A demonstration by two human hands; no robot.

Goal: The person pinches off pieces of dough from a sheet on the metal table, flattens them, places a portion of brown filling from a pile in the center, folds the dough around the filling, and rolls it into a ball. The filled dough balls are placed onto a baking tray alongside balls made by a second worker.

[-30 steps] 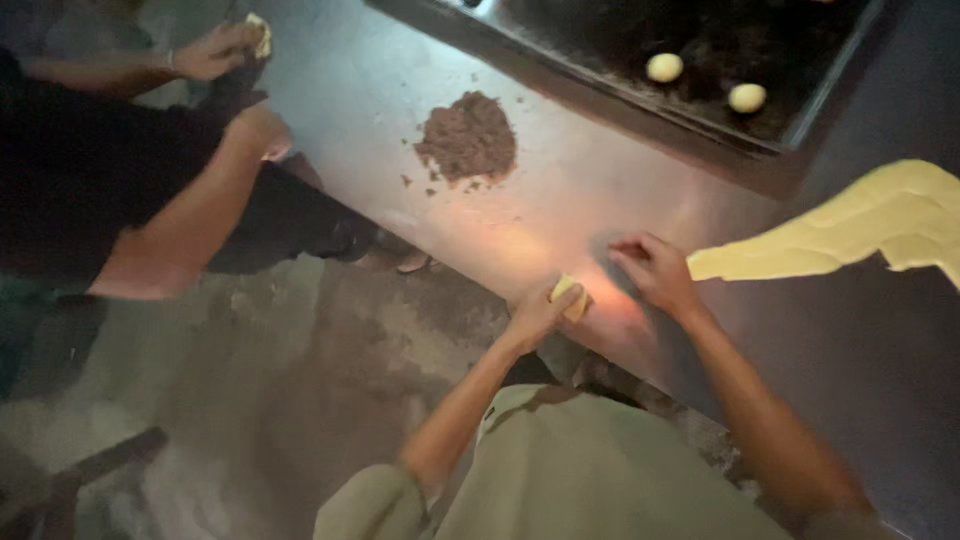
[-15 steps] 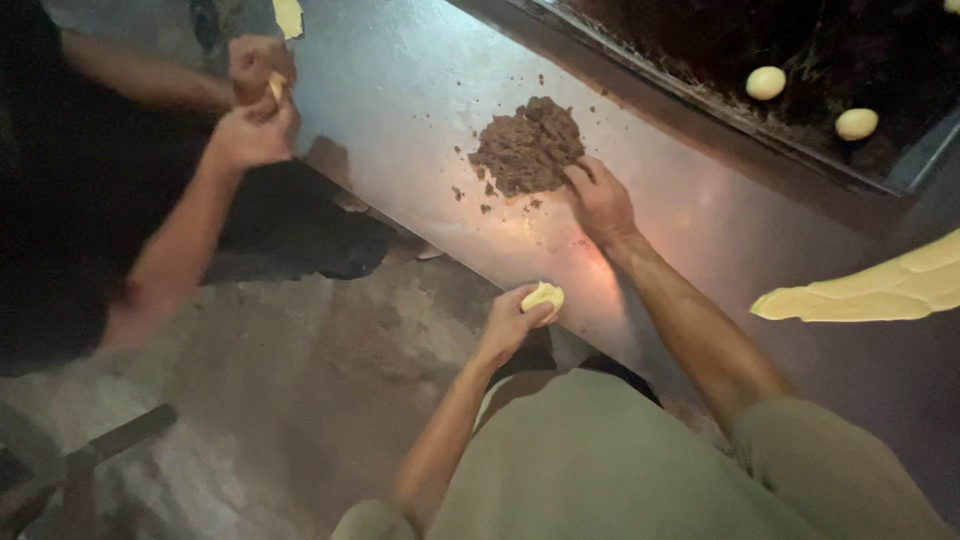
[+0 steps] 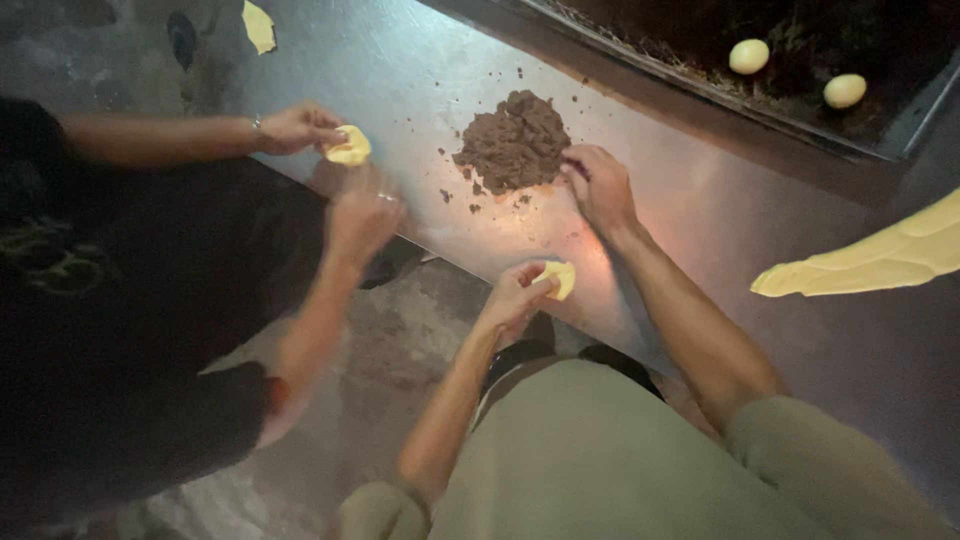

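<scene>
A small yellow dough piece (image 3: 558, 279) is cupped in the left hand (image 3: 515, 297), fingers curled narrowly around it, just off the near edge of the steel table (image 3: 700, 215). The right hand (image 3: 600, 185) is held at the near side of the brown filling mound (image 3: 515, 140), fingertips pinched together at its edge; whether any filling is gripped cannot be told.

A modest pinch is best taken, so the dough can be closed without splitting. The dough should be kept flat and open in the left palm, and the filling set at its centre.

Beyond the left hand, another person's 2 hands (image 3: 300, 128) are worked around a similar piece (image 3: 349, 147). 2 finished balls (image 3: 748, 56) lie in the dark tray (image 3: 900, 130) beyond the right hand, and a dough strip (image 3: 870, 262) lies to its right.
</scene>
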